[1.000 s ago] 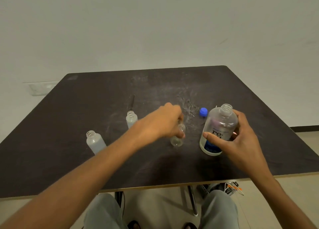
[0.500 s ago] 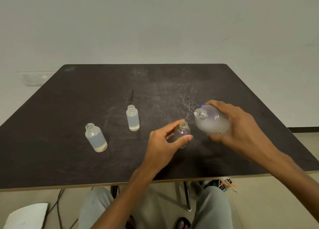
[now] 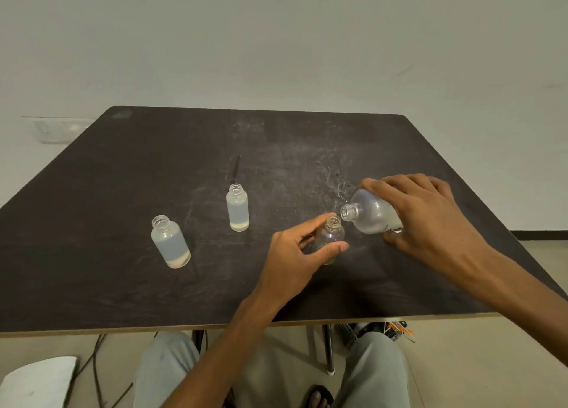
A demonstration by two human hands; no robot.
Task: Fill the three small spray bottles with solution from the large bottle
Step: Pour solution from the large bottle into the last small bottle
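Note:
My right hand grips the large clear bottle, tipped on its side with its open mouth pointing left, just above the neck of a small clear bottle. My left hand holds that small bottle upright on the dark table, thumb in front and fingers behind. Two other small uncapped bottles stand to the left: one mid-table and one nearer the left, both with cloudy liquid inside. The large bottle's blue cap is hidden behind my right hand.
A thin dark stick lies behind the middle small bottle. The table's front edge runs just above my knees. Cables and a white object lie on the floor at lower left.
The large bottle went from standing upright to tipped over, mouth lowered toward the small bottle. My left hand shifted from covering the small bottle from above to holding its side.

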